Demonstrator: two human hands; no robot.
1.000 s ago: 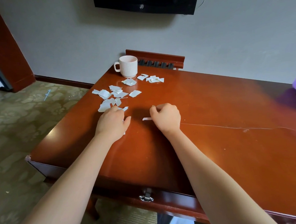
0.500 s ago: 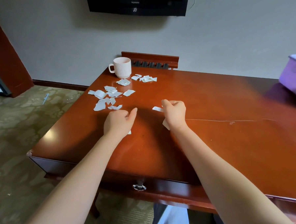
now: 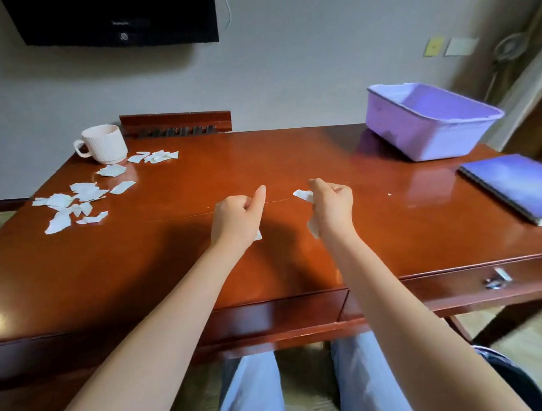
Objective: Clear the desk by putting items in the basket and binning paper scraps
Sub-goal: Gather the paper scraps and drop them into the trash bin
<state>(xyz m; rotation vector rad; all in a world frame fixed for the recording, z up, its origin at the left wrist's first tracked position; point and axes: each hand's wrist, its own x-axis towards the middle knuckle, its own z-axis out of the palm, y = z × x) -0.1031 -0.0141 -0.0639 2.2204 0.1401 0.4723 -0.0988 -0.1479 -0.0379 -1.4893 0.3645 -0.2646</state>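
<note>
Head view, both forearms reach out over the glossy reddish-brown wooden desk [image 3: 292,160]. Left hand [image 3: 236,218]: above the desk's middle, fingers curled into the palm, one digit sticking up and forward; cannot tell whether it is thumb or forefinger. A white paper corner [image 3: 258,235] pokes out under the heel of that hand, so something is held in the fist; how much is hidden. Right hand [image 3: 334,206]: just beside the left, not touching it, fingers curled, fingertips pinching a small white paper scrap [image 3: 303,194] that juts out toward the left hand. A second scrap [image 3: 311,228] shows below the wrist side of the same fist. Whether either hand touches the desk top cannot be told. Remaining torn white paper scraps [image 3: 74,200]: scattered flat on the far-left part of the desk, well apart from both hands, the farthest pieces lying just beside a ribbed cream ceramic mug [image 3: 103,145], which stands upright at the far-left corner. Lilac rectangular plastic basket [image 3: 428,124]: far right of the desk, upright, visible interior bare. Blue-covered notebook [image 3: 516,186]: closed, flat, near the right edge, in front of the basket, apart from it. Black wall-mounted screen [image 3: 112,18] above the desk. Metal drawer pull [image 3: 496,280] on the front edge, right side.
</note>
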